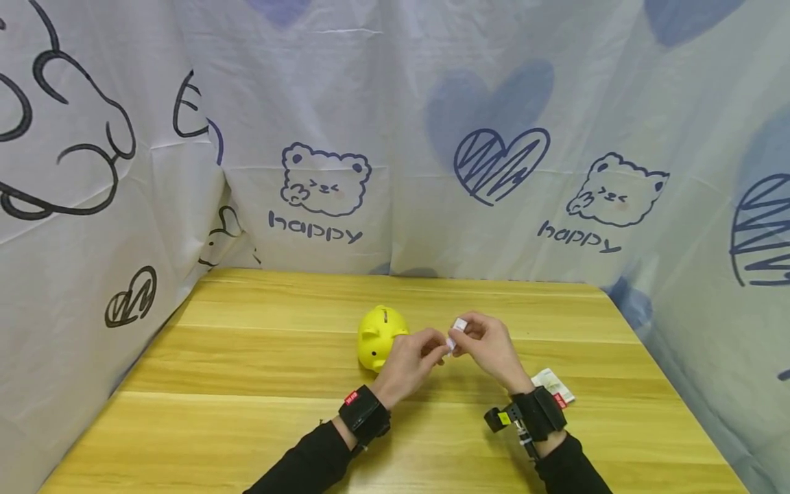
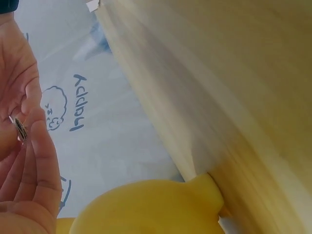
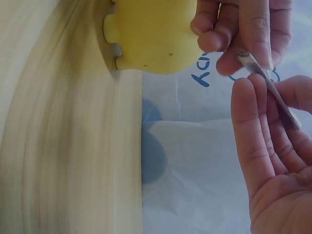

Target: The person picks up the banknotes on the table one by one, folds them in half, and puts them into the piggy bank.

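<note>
My left hand [image 1: 404, 367] and right hand [image 1: 492, 348] meet above the table, just right of a yellow piggy bank [image 1: 373, 336]. Between them is a small folded slip of paper [image 1: 460, 324], white in the head view. In the right wrist view the slip [image 3: 274, 91] appears as a narrow folded strip; the left thumb and fingers pinch its upper end, and the right thumb and fingers hold the rest. Only its layered end shows in the left wrist view. The bank stands upright with a coin slot on top, close beside the left hand and partly hidden by it.
Beyond the right wrist lies a flat printed paper [image 1: 551, 385], partly covered by the wrist strap. The wooden table [image 1: 247, 343] meets a hanging white curtain [image 1: 420, 206] along its back edge and both sides.
</note>
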Motion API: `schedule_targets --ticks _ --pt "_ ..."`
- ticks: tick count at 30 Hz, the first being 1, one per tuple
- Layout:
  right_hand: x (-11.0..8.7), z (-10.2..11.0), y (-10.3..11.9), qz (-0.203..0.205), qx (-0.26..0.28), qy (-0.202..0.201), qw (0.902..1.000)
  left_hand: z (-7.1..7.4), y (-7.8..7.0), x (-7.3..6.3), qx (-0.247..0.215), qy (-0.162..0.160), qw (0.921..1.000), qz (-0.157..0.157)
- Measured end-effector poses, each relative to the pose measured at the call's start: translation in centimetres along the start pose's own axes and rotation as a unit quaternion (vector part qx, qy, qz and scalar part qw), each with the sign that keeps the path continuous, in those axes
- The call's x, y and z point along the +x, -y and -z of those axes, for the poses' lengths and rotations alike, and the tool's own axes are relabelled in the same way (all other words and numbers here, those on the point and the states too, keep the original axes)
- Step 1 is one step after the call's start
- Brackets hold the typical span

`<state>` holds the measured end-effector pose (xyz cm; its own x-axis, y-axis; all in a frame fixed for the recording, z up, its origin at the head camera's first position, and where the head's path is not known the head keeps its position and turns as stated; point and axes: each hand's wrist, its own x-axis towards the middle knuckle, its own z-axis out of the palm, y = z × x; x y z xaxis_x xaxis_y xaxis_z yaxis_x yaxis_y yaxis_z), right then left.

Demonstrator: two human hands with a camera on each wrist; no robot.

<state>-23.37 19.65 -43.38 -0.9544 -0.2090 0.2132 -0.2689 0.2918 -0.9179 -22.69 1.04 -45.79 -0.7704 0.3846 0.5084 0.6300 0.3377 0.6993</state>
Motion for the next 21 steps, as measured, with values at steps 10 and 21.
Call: schedule_targets --ticks 10,21 --pt "0.12 -0.12 -0.56 0.013 0.009 -0.022 0.9996 0.05 0.20 -0.02 0.047 0.008 0.9985 -0.026" --pt "0.11 -0.07 -0.26 -0.001 0.019 0.020 0.9996 0.03 0.17 -0.15 0.041 0.001 0.9991 -0.010"
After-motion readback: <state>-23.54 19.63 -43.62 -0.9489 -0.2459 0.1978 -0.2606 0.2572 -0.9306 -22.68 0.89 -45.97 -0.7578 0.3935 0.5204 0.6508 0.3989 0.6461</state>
